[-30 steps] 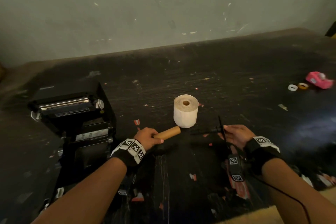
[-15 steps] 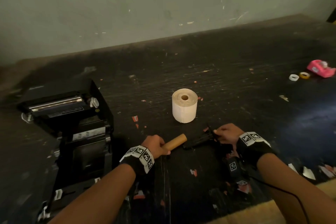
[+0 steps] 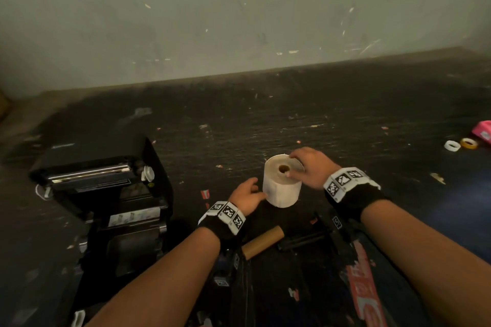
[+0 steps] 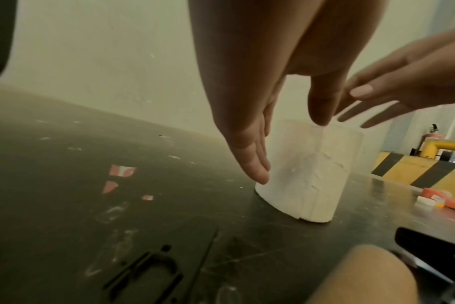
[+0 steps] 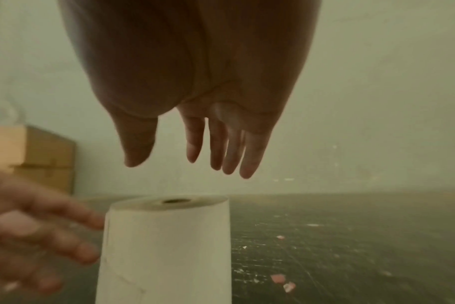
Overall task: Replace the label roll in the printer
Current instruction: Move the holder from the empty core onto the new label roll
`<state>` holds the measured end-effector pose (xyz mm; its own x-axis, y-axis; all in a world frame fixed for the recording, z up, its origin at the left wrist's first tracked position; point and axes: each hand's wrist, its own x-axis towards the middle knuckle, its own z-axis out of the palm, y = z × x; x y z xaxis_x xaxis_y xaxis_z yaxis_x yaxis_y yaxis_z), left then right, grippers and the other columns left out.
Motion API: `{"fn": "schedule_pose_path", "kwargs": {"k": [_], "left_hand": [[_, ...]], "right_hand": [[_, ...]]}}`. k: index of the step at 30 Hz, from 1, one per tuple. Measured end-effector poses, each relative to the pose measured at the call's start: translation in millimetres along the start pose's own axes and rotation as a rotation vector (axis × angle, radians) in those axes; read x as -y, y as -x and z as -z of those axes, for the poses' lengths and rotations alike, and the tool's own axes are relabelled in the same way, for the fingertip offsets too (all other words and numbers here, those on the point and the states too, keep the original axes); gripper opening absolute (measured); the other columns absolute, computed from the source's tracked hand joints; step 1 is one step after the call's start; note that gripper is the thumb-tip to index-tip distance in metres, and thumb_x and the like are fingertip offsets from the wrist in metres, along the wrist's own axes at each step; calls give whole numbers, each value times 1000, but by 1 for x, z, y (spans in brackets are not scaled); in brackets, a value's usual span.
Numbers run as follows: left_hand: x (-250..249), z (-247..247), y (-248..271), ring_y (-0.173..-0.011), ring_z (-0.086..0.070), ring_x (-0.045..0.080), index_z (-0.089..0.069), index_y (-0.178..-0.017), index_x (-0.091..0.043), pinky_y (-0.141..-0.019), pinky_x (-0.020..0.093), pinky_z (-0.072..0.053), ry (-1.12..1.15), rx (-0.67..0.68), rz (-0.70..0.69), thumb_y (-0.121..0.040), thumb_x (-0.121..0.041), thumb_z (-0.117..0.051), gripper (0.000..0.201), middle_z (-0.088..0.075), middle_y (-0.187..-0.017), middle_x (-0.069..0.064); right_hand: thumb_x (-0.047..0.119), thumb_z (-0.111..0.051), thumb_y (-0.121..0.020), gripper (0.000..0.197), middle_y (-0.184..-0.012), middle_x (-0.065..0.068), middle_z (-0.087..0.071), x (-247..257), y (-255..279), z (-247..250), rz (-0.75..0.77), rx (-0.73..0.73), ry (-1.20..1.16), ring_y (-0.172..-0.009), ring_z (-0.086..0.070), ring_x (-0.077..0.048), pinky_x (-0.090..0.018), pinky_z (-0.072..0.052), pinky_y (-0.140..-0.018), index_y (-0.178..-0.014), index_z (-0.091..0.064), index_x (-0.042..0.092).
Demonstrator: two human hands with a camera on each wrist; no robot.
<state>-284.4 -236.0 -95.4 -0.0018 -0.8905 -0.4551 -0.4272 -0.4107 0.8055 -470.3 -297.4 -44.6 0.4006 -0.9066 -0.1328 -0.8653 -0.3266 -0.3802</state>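
Head view, roll: the white label roll (image 3: 282,185) stands upright on the dark desk (image 3: 345,119), its core hole facing up.
Head view, my right hand (image 3: 309,170): it is over the top of the roll, fingers spread and relaxed, holding nothing.
Head view, my left hand (image 3: 247,195): it is at the left side of the roll, fingers straight, tips at the paper wall; whether they touch I cannot tell.
Head view, printer (image 3: 106,194): black, lid open, at the left of the roll and apart from it.
Head view, near me: the empty brown cardboard core (image 3: 263,242) lies on the desk, a black spindle (image 3: 303,240) just beside it at the right.
Head view, far right: a white ring (image 3: 452,145), a yellow tape ring (image 3: 468,143) and a pink object (image 3: 484,132), well apart from the roll.
Left wrist view: my left hand (image 4: 249,131) reaches down beside the roll (image 4: 314,172), released; my right hand (image 4: 403,86) is open above it. Red paper scraps (image 4: 121,171) lie on the desk at the left.
Right wrist view: my right hand (image 5: 195,131) hangs open above the roll (image 5: 166,248); my blurred left hand (image 5: 34,232) is at its left side. A cardboard box (image 5: 37,156) stands behind.
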Motion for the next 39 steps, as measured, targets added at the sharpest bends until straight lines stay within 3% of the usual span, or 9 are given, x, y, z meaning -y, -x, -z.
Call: {"fn": "schedule_pose_path", "kwargs": {"k": [8, 17, 21, 24, 27, 29, 33, 36, 39], "left_hand": [[6, -12, -14, -119, -54, 21, -48, -130, -29, -102, 50, -43, 49, 38, -96, -88, -14, -52, 45, -58, -131, 3], [11, -7, -15, -129, -47, 24, -37, -141, -28, -108, 48, -38, 116, 35, -89, -92, -15, -50, 52, -51, -140, 4], [8, 11, -15, -134, -40, 25, -25, -147, -26, -110, 48, -34, 195, -45, -22, -89, -36, -56, 67, -39, -148, 9], [-2, 23, -10, -135, -38, 27, -21, -147, -26, -106, 48, -38, 380, -67, 25, -85, -45, -60, 76, -37, -149, 8], [-16, 30, -2, -136, -35, 30, -24, -145, -32, -101, 61, -36, 623, 15, 48, -82, -43, -64, 76, -35, -150, 5], [-28, 30, 5, -132, -38, 33, -35, -139, -37, -95, 65, -39, 681, 99, -9, -80, -44, -63, 65, -39, -144, 5], [-52, 27, 17, -120, -48, 35, -47, -124, -40, -83, 59, -50, 710, 139, -66, -59, -55, -69, 70, -49, -132, 5], [-57, 27, 21, -114, -53, 33, -51, -118, -39, -81, 55, -53, 672, 105, -75, -70, -44, -73, 53, -53, -129, 6], [-58, 30, 26, -111, -55, 33, -53, -118, -34, -79, 52, -54, 639, 59, -55, -75, -38, -71, 47, -55, -126, 7]], "right_hand": [[54, -67, -72, 85, -151, -10, -24, 11, -21, -28, 13, 145, 144, -138, -27, -32, -48, -35, -108, -140, -30, 18], [47, -73, -66, 85, -142, -11, -37, 10, -26, -40, -85, 40, -18, -127, -40, -33, -47, -43, -101, -137, -35, 23], [41, -73, -71, 73, -136, -9, -48, 6, -20, -26, -261, -43, -346, -122, -48, -28, -36, -42, -92, -135, -42, 22], [39, -71, -74, 61, -130, -9, -53, 1, -9, -15, -352, -96, -744, -110, -55, -26, -41, -47, -90, -128, -48, 23], [32, -67, -78, 42, -122, -14, -57, 2, 3, -9, -400, -110, -1179, -101, -59, -28, -43, -53, -76, -116, -54, 21], [34, -65, -79, 45, -121, -16, -60, 5, 8, -6, -383, -80, -1350, -104, -61, -31, -46, -54, -77, -120, -53, 18], [36, -59, -84, 47, -118, -14, -64, 11, 14, 1, -295, -59, -1451, -105, -63, -31, -48, -54, -83, -126, -51, 18], [42, -58, -82, 50, -119, -12, -65, 13, 17, 4, -279, -51, -1421, -108, -62, -30, -53, -49, -93, -128, -51, 22], [51, -61, -78, 56, -120, -8, -64, 16, 23, 6, -289, 8, -1339, -109, -61, -28, -54, -48, -94, -127, -51, 26]]}}
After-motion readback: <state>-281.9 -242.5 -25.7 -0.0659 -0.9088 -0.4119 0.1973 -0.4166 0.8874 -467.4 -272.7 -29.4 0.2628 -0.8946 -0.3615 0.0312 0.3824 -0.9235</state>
